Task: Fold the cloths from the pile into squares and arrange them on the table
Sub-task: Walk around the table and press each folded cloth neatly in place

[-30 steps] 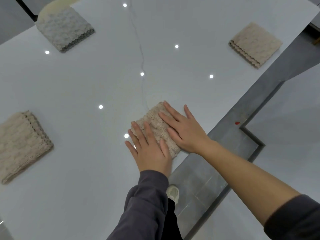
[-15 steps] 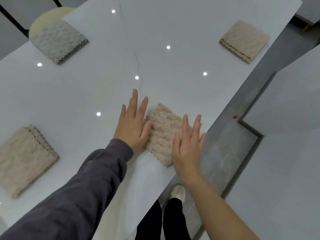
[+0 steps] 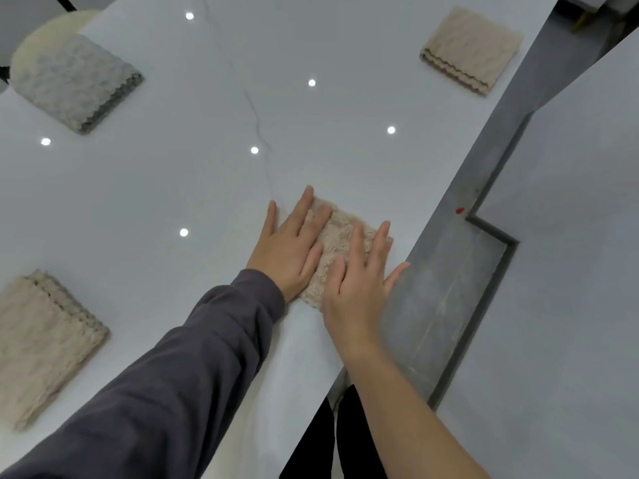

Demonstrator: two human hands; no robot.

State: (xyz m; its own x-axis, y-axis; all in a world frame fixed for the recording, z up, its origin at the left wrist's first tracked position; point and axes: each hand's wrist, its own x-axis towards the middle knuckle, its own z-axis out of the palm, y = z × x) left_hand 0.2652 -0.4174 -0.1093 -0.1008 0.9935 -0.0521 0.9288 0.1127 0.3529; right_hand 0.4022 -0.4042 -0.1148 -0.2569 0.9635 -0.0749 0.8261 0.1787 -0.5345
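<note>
1 beige folded cloth (image 3: 340,233), mostly hidden under left hand (image 3: 290,250) and right hand (image 3: 356,288), fingers (image 3: 304,209) spread flat, pressing it

Pale grey floor (image 3: 570,271) to the right of the table (image 3: 155,188); darker grey strip (image 3: 446,288) runs along the table edge, stepping at a corner; small red spot (image 3: 459,211) on the strip; round cream seat (image 3: 41,36) far left; yellowish leg (image 3: 584,19), blurred, top right.

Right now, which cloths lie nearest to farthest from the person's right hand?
1. The pressed cloth, beneath the right hand.
2. The far-right beige cloth and the near-left beige cloth: too close to call.
3. The grey cloth, far-left corner.
</note>
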